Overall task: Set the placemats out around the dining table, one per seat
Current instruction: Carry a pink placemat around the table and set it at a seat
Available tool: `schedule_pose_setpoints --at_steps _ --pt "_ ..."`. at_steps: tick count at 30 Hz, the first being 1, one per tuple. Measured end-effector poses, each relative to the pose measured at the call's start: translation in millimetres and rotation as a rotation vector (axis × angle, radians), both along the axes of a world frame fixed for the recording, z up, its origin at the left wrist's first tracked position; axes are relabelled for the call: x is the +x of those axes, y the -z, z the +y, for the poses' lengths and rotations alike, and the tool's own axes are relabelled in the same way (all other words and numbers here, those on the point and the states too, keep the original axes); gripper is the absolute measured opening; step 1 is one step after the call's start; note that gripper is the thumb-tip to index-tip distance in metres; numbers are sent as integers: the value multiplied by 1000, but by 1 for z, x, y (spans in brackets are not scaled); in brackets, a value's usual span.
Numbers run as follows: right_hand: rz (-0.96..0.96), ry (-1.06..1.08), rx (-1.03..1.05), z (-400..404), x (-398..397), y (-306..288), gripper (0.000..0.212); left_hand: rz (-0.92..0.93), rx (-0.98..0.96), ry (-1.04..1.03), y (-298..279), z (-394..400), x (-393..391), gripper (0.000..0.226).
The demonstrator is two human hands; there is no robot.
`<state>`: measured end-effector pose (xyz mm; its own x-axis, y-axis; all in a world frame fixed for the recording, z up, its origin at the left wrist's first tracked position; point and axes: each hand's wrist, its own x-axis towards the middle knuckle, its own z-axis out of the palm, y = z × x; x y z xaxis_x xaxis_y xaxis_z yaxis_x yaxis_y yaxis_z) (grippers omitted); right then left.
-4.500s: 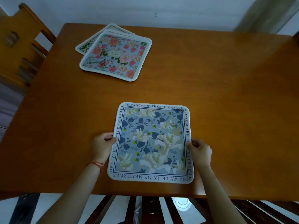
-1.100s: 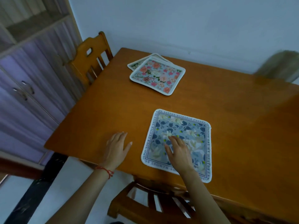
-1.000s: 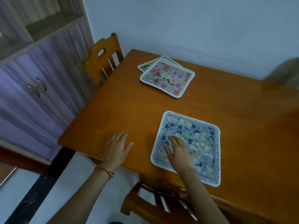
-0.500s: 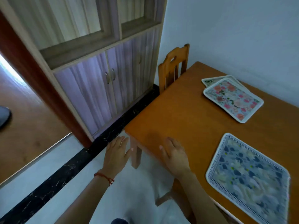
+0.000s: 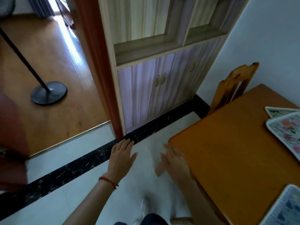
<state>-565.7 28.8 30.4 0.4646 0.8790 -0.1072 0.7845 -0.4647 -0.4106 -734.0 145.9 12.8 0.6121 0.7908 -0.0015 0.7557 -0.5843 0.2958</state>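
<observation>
The orange wooden dining table fills the right side of the view. A blue floral placemat lies at its near edge, cut off at the bottom right corner. A pink floral placemat lies on top of another mat at the far right edge. My left hand hangs over the floor with straight fingers and holds nothing. My right hand is beside the table's near left corner, fingers extended, empty and blurred.
A wooden chair stands at the table's left end against the wall. A cabinet with lilac doors faces me. A black floor strip crosses the pale tiles. A fan base stands on the wooden floor beyond the doorway.
Both hands left the blue placemat, which stays on the table. The view has swung left past the table corner, and both hands now hover off the table edge.
</observation>
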Motion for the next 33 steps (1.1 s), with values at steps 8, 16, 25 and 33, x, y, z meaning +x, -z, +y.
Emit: schedule_pose_setpoints --at_steps 8,16,25,33 --pt "-10 28 45 61 34 12 60 7 25 50 14 60 37 53" --pt "-66 147 32 114 94 14 60 -92 107 201 20 134 104 61" --pt "-159 271 49 150 145 4 64 -147 230 417 9 200 183 40" --pt "-244 495 51 181 178 2 64 -69 153 704 7 256 266 44"
